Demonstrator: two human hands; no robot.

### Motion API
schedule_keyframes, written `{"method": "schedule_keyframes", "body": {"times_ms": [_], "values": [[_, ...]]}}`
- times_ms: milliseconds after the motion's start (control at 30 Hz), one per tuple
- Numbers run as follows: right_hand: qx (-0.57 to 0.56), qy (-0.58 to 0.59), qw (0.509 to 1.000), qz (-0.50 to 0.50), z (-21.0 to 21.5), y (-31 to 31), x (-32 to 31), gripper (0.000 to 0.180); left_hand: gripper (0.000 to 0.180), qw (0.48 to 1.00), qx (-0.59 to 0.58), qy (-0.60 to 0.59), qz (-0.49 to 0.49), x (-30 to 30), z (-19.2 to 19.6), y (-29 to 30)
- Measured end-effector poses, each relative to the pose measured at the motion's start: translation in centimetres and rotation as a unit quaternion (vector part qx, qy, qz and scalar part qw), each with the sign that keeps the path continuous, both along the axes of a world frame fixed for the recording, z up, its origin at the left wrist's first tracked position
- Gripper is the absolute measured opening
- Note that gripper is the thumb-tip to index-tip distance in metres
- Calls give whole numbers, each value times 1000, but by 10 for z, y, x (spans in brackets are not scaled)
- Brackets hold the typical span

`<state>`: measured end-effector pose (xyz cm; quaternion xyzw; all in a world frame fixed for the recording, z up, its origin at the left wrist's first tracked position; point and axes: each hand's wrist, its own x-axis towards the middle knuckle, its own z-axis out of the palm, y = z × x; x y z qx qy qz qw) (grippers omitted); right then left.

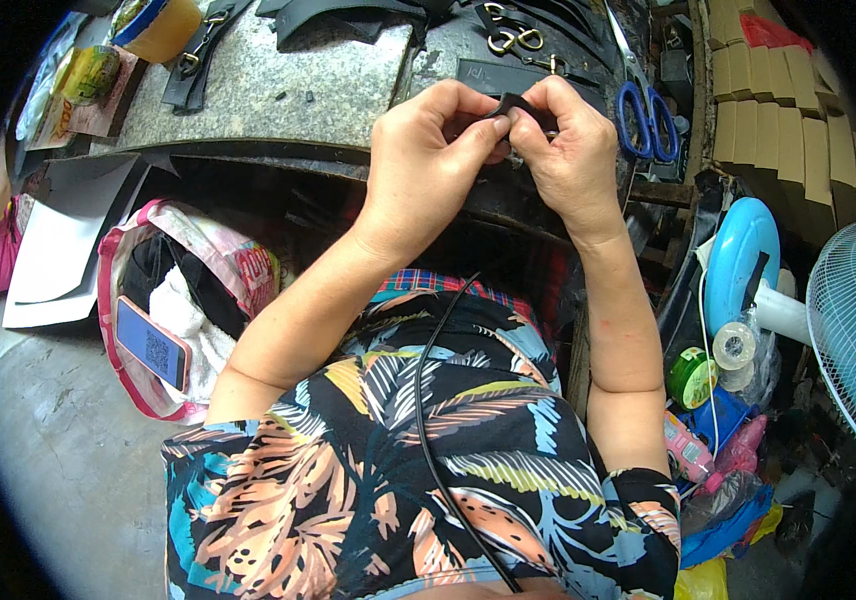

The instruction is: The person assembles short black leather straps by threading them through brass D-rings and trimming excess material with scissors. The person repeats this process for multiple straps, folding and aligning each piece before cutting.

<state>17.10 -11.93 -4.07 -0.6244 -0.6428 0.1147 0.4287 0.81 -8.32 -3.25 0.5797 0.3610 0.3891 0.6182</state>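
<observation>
Both hands meet at the near edge of the work table. My left hand (pixel 418 165) pinches one side of a short black strap (pixel 514 102), which looks like leather and is bent into a curve. The strap's other side is between the thumb and fingers of my right hand (pixel 570 150). Most of the strap is hidden by the fingers. Just beyond them lie a flat black strap piece (pixel 493 76) and black straps with brass-coloured metal clasps (pixel 516 40). To the right of my right hand rests a pair of scissors (pixel 646 122) with blue handles.
A grey stone slab (pixel 333 105) covers the table's left part, with a buckled black strap (pixel 190 62) on it. At left, a pink-edged bag (pixel 108 300) holds cloth and a phone (pixel 153 345). A white fan (pixel 843 320) and stacked tan cardboard pieces (pixel 773 130) stand at right.
</observation>
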Motion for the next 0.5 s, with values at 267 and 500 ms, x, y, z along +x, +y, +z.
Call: {"method": "schedule_keyframes", "body": {"times_ms": [267, 500], "values": [[-74, 226, 969, 68, 1, -1, 14, 18, 22, 998, 40, -43, 21, 14, -9, -1], [-90, 305, 946, 60, 1, -2, 15, 17, 24, 994, 103, 21, -3, 17, -12, 17]]}}
